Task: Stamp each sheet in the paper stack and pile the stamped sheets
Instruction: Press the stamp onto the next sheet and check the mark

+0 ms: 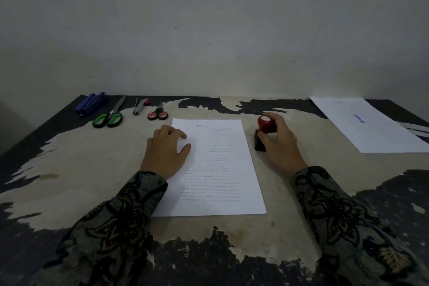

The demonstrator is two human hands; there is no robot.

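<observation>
Two hands, left (pixel 166 150) flat on smooth paper stack (pixel 216 169), right (pixel 279 140) gripping round red stamp (pixel 264 126) (worn table (pixel 92 169)).

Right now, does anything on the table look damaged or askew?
The table's dark coating has peeled off across the middle, baring pale wood. The white stamped sheet at far right lies skewed. The printed paper stack lies flat.

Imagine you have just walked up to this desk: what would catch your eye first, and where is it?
First, the red-handled stamp gripped by the right hand, standing on the table just right of the printed sheet, which the left hand holds flat at its left edge. Next, the stamped sheet with its blue mark at far right, and the green scissors and red scissors in the row at the back left.
</observation>
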